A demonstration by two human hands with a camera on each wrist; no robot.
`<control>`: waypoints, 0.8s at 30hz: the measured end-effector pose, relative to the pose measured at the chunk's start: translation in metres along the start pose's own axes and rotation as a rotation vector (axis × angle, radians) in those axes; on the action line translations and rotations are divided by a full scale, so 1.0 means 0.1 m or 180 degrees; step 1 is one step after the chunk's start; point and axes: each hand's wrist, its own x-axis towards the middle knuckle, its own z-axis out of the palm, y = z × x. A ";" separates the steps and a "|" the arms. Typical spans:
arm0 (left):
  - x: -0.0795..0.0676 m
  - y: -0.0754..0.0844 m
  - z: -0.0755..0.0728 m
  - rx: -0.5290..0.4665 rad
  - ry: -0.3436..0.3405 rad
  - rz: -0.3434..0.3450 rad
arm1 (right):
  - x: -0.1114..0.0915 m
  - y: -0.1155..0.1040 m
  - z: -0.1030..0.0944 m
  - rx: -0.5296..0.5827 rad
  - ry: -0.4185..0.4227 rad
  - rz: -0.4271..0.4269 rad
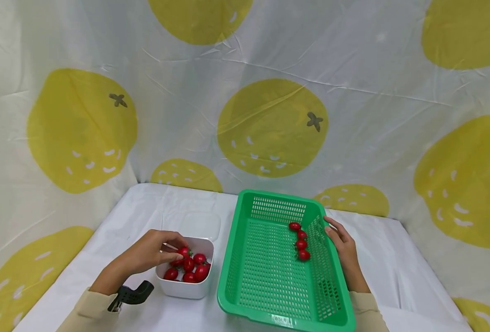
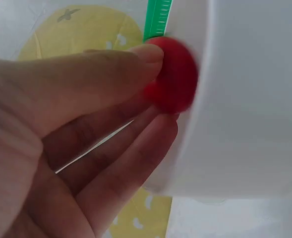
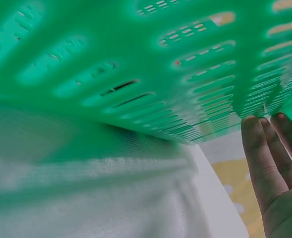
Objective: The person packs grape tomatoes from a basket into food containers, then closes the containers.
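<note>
In the left wrist view my left hand (image 2: 81, 129) pinches a red cherry tomato (image 2: 175, 77) between thumb and fingers, close to the rim of a white container (image 2: 255, 109). The head view has this left hand (image 1: 155, 251) over the container's left side, with several more cherry tomatoes (image 1: 201, 272) lying inside. On the right, my right hand (image 1: 344, 246) rests against the outer right side of a green basket (image 1: 232, 258). Its fingers (image 3: 260, 153) look straight in the right wrist view, tips touching the slotted wall; the thumb is out of that view.
Several cherry tomatoes (image 1: 301, 244) lie in a row along the basket's right inner side. A clear lid (image 1: 201, 225) lies behind the white container. White cloth (image 1: 378, 244) covers the table, and a lemon-print curtain (image 1: 178, 110) hangs behind it.
</note>
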 end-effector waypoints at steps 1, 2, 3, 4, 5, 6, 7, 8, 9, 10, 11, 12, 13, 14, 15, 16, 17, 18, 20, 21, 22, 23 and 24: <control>0.00 0.00 0.00 0.0003 0.0001 0.0003 | 0.00 0.00 0.00 0.0002 0.0011 0.0005; -0.01 0.00 0.00 0.0004 0.0009 0.0007 | 0.00 0.01 0.00 0.0006 0.0014 0.0011; -0.01 0.00 0.00 0.0013 0.0022 0.0012 | 0.00 0.01 0.00 0.0008 0.0011 0.0010; -0.01 -0.01 0.00 0.0031 0.0034 0.0014 | 0.00 0.00 0.00 0.0009 0.0005 0.0013; -0.01 -0.01 0.00 0.0043 0.0049 0.0012 | 0.00 0.00 0.01 0.0018 0.0001 0.0017; -0.01 -0.01 0.00 0.0045 0.0058 0.0013 | -0.01 -0.01 0.01 0.0016 -0.0016 0.0022; -0.01 -0.01 0.01 0.0047 0.0060 0.0014 | -0.01 -0.02 0.01 0.0007 -0.0016 0.0028; -0.01 -0.02 0.01 0.0040 0.0060 0.0020 | -0.02 -0.03 0.02 0.0003 -0.0017 0.0029; -0.01 -0.02 0.01 0.0037 0.0060 0.0029 | -0.03 -0.04 0.02 -0.0004 -0.0016 0.0026; -0.01 -0.02 0.01 0.0029 0.0059 0.0036 | -0.04 -0.06 0.02 -0.0007 -0.0016 0.0028; -0.01 -0.02 0.02 0.0026 0.0062 0.0047 | -0.04 -0.07 0.03 -0.0008 -0.0015 0.0026; -0.01 -0.02 0.02 0.0015 0.0063 0.0058 | -0.05 -0.08 0.03 -0.0018 -0.0023 0.0017; -0.01 -0.02 0.02 0.0012 0.0068 0.0064 | -0.05 -0.09 0.03 -0.0014 -0.0011 0.0013; -0.01 -0.03 0.03 0.0001 0.0069 0.0072 | -0.06 -0.09 0.04 -0.0013 -0.0015 0.0010; -0.01 -0.03 0.03 -0.0005 0.0069 0.0078 | -0.06 -0.10 0.04 -0.0019 -0.0014 0.0009; -0.01 -0.03 0.03 -0.0017 0.0067 0.0080 | -0.07 -0.11 0.04 -0.0020 -0.0014 0.0014; -0.01 -0.03 0.03 -0.0027 0.0065 0.0086 | -0.07 -0.11 0.04 -0.0027 -0.0010 0.0012; -0.01 -0.03 0.04 -0.0040 0.0062 0.0093 | -0.07 -0.11 0.04 -0.0035 -0.0012 0.0010; -0.01 -0.02 0.03 -0.0036 0.0068 0.0105 | -0.07 -0.11 0.05 -0.0028 -0.0021 0.0003; -0.01 -0.02 0.03 -0.0033 0.0076 0.0108 | -0.07 -0.11 0.05 -0.0019 -0.0026 -0.0001; -0.01 -0.01 0.03 -0.0026 0.0087 0.0115 | -0.07 -0.11 0.05 -0.0005 -0.0036 -0.0002; -0.01 0.00 0.02 -0.0021 0.0095 0.0120 | -0.07 -0.10 0.05 0.0004 -0.0036 -0.0004; -0.01 0.00 0.02 -0.0017 0.0102 0.0125 | -0.07 -0.10 0.04 0.0016 -0.0038 0.0000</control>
